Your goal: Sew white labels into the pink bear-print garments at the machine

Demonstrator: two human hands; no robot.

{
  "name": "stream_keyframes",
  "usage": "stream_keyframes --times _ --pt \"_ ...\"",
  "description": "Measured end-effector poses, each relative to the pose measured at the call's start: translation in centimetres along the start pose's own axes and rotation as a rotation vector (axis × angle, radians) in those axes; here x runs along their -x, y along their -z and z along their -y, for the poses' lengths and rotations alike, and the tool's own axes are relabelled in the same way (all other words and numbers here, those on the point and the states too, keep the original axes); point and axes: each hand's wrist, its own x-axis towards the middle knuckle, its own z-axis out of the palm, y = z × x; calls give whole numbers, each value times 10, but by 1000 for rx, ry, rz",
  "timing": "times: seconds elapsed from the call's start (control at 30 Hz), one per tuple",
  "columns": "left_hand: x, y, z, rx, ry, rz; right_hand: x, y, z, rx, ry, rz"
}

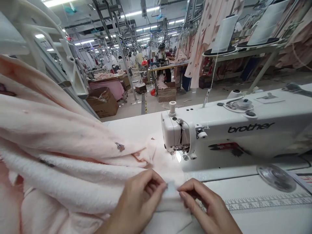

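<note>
A bulky pale pink fleece fabric (60,143) with small printed motifs spills from the left across the sewing table (268,208). Its front edge lies just before the presser foot (179,152) of a white Brother sewing machine (243,133). My left hand (138,203) pinches the fabric edge with bent fingers. My right hand (207,208) pinches the same edge from the right, fingertips close to the left hand's. Between them a small white piece (172,188) sits on the fabric.
A round metal disc (276,177) and a printed ruler strip (263,201) lie on the table at right. Thread cones (224,34) stand behind the machine. Cardboard boxes (103,102), other workstations and a person are across the aisle. Pink cloth hangs at upper right.
</note>
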Motion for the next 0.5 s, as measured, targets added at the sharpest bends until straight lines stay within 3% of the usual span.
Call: stream_keyframes --times 0.1,0.23,0.37,0.5 --pt "-18 7 -3 -333 -142 -74 8 -7 -31 446 285 -136" --pt "-52 -16 15 -556 -170 28 9 -18 -62 865 553 -175" --pt "-75 -41 50 -501 -270 93 2 -18 -72 934 603 -130" --pt "-80 -42 72 -459 -309 71 -2 -16 -70 903 548 -90"
